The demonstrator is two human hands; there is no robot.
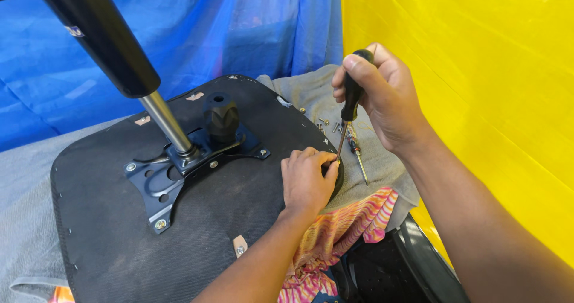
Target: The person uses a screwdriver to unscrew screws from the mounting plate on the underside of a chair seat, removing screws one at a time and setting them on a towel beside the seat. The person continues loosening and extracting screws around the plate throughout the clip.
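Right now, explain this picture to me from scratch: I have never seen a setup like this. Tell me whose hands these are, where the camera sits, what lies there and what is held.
There is one picture, taken by a camera worn on a person's head and looking down at that person's own two bare hands.

An upturned black chair seat lies on a grey cloth. Bolted to its underside is a dark metal plate, from which a shiny column rises into a black tube. A black knob stands on the plate.

The right hand grips a screwdriver by its black handle, tip down at the seat's edge. The left hand rests at that edge, its fingers at the tip.

Loose screws and a second screwdriver lie on the cloth. Blue and yellow sheets hang behind.
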